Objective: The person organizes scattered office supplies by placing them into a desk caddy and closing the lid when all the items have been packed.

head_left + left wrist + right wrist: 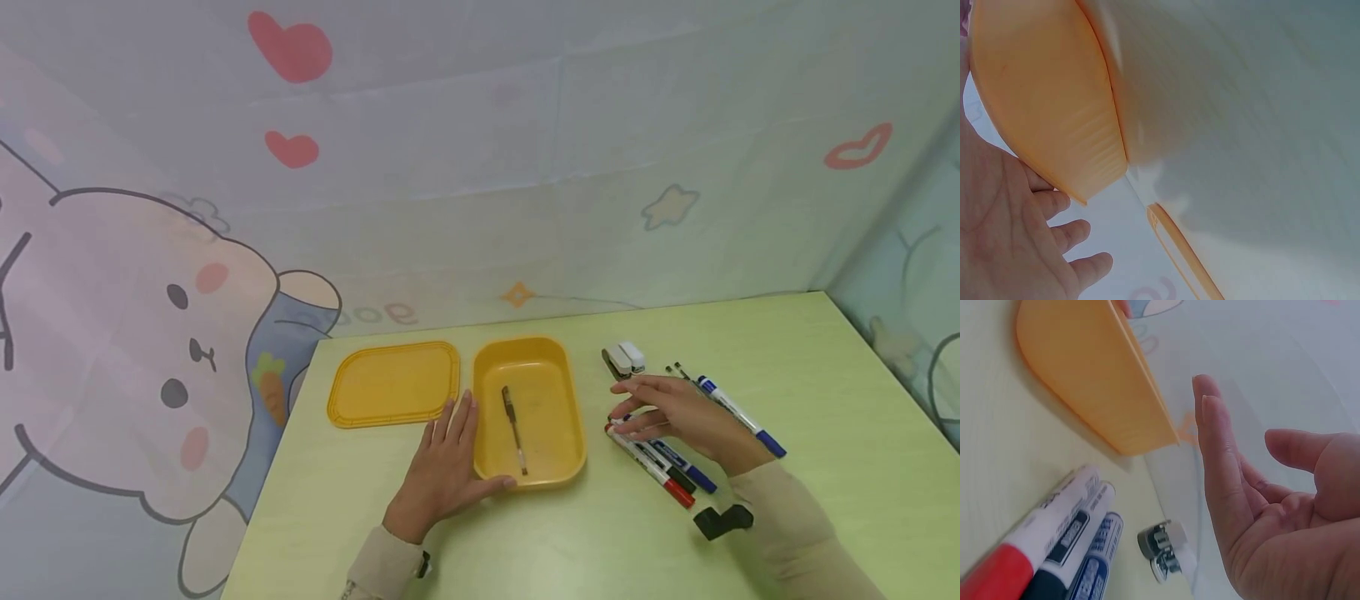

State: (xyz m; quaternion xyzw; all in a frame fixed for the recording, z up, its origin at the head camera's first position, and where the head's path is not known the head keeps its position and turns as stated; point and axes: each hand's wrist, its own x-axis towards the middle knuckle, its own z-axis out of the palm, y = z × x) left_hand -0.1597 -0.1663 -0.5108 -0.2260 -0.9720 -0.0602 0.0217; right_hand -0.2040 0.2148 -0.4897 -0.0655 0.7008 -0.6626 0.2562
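The tray point(579, 408) and the flat lid point(393, 383) are plain orange-yellow. The pen point(513, 423) is dark, with a pale stretch near one end. Three white-barrelled markers show coloured caps: the red marker point(651, 466), the black marker point(670, 468) and the blue marker point(686, 467); dark lettering prints their barrels. The farther marker point(739, 415) is white and blue. The counter point(562, 542) is pale yellow-green. The greyish-lilac backdrop point(465, 192) carries solid red hearts point(292, 50), a beige star point(670, 207) outlined in grey, and a whitish cartoon animal point(135, 333) with pink cheeks, blue clothing and an orange carrot point(272, 397). The sleeves point(787, 517) are beige.
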